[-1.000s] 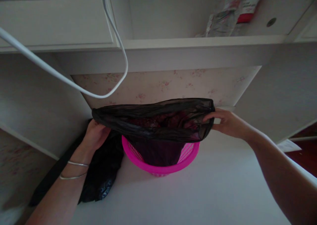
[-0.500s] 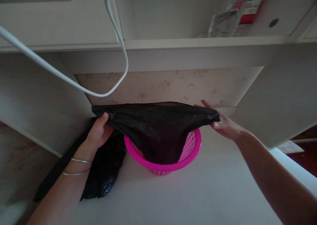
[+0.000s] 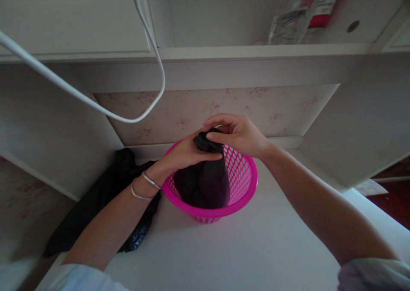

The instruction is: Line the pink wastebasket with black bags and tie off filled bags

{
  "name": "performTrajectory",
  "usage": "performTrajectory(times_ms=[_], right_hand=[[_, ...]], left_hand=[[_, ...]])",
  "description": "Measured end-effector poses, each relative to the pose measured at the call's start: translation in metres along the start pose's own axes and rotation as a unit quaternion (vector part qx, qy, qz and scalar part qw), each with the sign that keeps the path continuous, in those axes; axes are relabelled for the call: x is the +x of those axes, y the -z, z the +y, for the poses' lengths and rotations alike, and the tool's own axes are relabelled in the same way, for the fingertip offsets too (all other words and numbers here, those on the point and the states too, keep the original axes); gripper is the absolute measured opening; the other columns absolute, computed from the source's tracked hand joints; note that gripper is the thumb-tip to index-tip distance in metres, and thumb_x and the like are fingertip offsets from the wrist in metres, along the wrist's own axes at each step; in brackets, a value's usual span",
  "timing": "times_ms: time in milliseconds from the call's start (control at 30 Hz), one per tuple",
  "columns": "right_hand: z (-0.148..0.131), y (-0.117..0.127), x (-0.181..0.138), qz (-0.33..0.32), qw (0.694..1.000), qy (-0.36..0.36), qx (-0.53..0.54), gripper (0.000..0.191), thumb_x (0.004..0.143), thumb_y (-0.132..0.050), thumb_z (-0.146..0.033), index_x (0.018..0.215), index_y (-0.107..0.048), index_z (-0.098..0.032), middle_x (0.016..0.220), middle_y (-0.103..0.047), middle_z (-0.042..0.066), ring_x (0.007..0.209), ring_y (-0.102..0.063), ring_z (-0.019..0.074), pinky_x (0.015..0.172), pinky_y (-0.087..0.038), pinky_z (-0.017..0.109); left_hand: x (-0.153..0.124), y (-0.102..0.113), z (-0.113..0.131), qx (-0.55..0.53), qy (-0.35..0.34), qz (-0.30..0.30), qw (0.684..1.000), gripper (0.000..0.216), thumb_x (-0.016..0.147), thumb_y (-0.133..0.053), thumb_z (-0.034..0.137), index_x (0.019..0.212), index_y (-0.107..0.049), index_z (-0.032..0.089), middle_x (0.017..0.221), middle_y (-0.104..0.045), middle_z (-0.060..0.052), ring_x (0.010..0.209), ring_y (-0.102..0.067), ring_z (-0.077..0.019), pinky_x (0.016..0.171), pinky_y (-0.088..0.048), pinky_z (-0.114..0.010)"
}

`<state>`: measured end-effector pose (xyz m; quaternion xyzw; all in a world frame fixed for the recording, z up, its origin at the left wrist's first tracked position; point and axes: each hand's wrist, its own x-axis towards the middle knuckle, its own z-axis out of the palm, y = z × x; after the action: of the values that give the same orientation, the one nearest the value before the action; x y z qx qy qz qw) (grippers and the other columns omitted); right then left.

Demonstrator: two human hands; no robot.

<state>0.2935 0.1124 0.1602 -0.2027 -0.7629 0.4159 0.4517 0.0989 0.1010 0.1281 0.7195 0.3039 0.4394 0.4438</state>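
Observation:
A black plastic bag (image 3: 205,182) hangs down into a pink mesh basket (image 3: 245,197), its top gathered into a bunch above the rim. My left hand (image 3: 187,152) is closed round the gathered neck from the left, thumb pointing right. From the right, my right hand (image 3: 238,133) pinches the bunched top between thumb and curled fingers. Both hands meet over the back part of the basket. The bag's lower end sits inside the basket, and part of its neck is hidden behind my fingers.
Another black plastic bag (image 3: 92,201) lies on the left, partly behind my left forearm. A white cable (image 3: 128,120) loops down at the upper left. Above is a shelf (image 3: 262,53) with a clear plastic package (image 3: 290,24). White panels flank both sides; flowered wallpaper (image 3: 192,112) covers the back.
My hands have come together from the two ends of the stretched bag opening. The bag's wide top is now bunched between them over the basket.

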Motion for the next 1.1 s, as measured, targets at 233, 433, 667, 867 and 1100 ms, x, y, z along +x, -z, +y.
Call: performTrajectory(times_ms=[233, 433, 667, 867, 1100], right_hand=[[0.031, 0.012, -0.023, -0.027, 0.998, -0.046, 0.012, 0.120, 0.058, -0.098, -0.050, 0.160, -0.036, -0.036, 0.168, -0.039, 0.008, 0.159, -0.028, 0.0341, 0.127, -0.026, 0.060], [0.047, -0.030, -0.009, -0.243, 0.950, -0.138, -0.137, 0.079, 0.066, -0.092, -0.054, 0.136, -0.067, -0.025, 0.133, -0.074, 0.007, 0.127, -0.067, 0.0326, 0.114, -0.051, 0.048], [0.051, -0.029, -0.002, -0.170, 0.949, -0.081, -0.252, 0.036, 0.085, -0.077, -0.038, 0.117, -0.077, -0.021, 0.113, -0.081, 0.008, 0.105, -0.075, 0.0324, 0.101, -0.059, 0.050], [0.058, -0.015, -0.007, -0.120, 0.971, -0.044, -0.200, 0.022, 0.087, -0.073, -0.033, 0.107, -0.079, -0.024, 0.116, -0.080, 0.004, 0.116, -0.071, 0.0298, 0.114, -0.052, 0.053], [0.044, -0.007, 0.002, 0.074, 0.990, -0.043, -0.108, 0.047, 0.084, -0.078, -0.051, 0.122, -0.074, -0.022, 0.137, -0.072, 0.006, 0.137, -0.060, 0.0304, 0.127, -0.035, 0.056]], left_hand=[[-0.005, 0.012, 0.001, -0.060, 0.030, 0.109, 0.992, 0.036, 0.070, -0.093, 0.039, 0.095, -0.080, 0.017, 0.095, -0.080, -0.006, 0.093, -0.073, -0.0271, 0.090, -0.054, -0.039], [0.004, -0.004, 0.025, -0.089, 0.007, 0.124, 0.988, 0.043, 0.068, -0.092, 0.052, 0.077, -0.069, 0.017, 0.067, -0.062, 0.004, 0.061, -0.057, -0.0116, 0.060, -0.045, -0.024], [-0.011, 0.024, 0.018, -0.007, -0.037, 0.116, 0.993, 0.054, 0.071, -0.085, 0.066, 0.097, -0.074, 0.019, 0.089, -0.073, -0.002, 0.081, -0.066, -0.0169, 0.076, -0.051, -0.028], [-0.038, 0.078, -0.021, 0.181, 0.094, 0.192, 0.960, 0.056, 0.076, -0.075, 0.064, 0.110, -0.073, 0.020, 0.114, -0.073, -0.009, 0.101, -0.067, -0.0256, 0.092, -0.053, -0.038], [-0.054, 0.087, -0.044, 0.180, 0.206, 0.198, 0.941, 0.043, 0.074, -0.077, 0.042, 0.109, -0.075, 0.018, 0.085, -0.076, -0.005, 0.073, -0.070, -0.0240, 0.067, -0.055, -0.034]])
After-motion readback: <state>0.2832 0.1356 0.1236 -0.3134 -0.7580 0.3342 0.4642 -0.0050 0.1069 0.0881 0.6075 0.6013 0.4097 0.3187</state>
